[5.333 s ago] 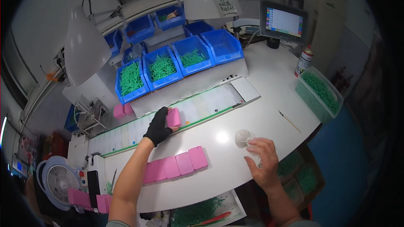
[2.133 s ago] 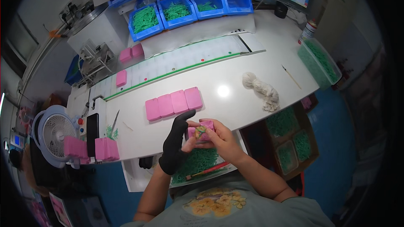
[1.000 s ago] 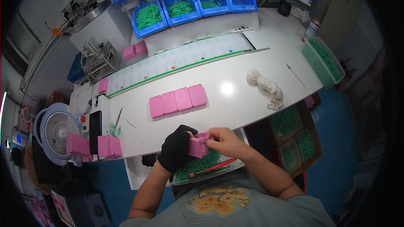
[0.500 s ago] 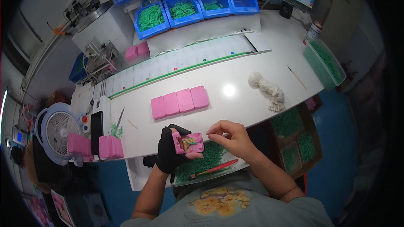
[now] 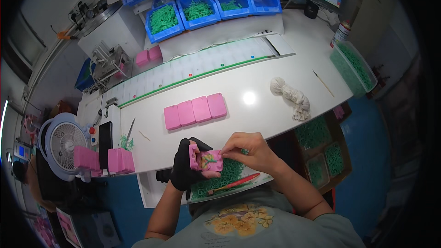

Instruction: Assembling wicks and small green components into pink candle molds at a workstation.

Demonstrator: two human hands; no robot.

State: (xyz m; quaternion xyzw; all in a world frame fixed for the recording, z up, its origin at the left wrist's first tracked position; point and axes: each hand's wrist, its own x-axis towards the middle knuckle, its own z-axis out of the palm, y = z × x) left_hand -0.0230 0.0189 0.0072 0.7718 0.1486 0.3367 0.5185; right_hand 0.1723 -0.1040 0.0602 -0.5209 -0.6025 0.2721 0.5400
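Holding one pink block [image 5: 214, 166] (four slabs [image 5: 200, 109] abreast)

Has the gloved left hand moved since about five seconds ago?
Yes, toward the person. Earlier the left hand reached over the green strip; now it is well short of it, holding a pink block.

Block [image 5: 216, 163] in left hand [image 5: 183, 166], cloth bundle [image 5: 291, 98] on table [image 5: 252, 121] farther right

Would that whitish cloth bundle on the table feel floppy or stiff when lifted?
The cloth bundle would probably sag, since its folds look soft. Its rounded end may hold shape, looking tightly packed. Rolling seems unlikely, given its long, lumpy outline.
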